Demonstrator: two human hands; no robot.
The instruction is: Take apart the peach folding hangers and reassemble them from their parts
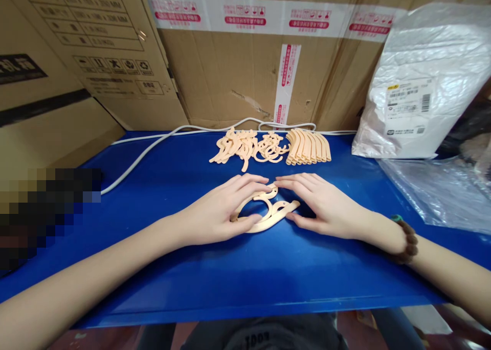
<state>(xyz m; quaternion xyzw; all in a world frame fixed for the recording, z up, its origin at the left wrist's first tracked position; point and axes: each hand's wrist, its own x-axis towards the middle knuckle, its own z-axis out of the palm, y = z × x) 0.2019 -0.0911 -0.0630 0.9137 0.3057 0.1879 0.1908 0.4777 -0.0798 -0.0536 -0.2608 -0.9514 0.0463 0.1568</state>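
Note:
Several curved beige pieces [270,219] lie together on the blue table [230,278], forming a shape with a round opening. My left hand [224,209] grips the left side of this assembly, thumb along its lower edge and fingers over its upper edge. My right hand [322,204] is curved at the right side, its fingertips at the upper tip and its thumb beside the lower right end. Its thumb and fingers are apart, with nothing enclosed between them.
Behind the hands sit a loose heap of beige pieces [236,148], ring-like pieces [270,148] and a neat stack of curved tubes [309,146]. A white cable [143,150] runs along the back. Cardboard [238,68] and a white plastic bag [414,89] stand behind.

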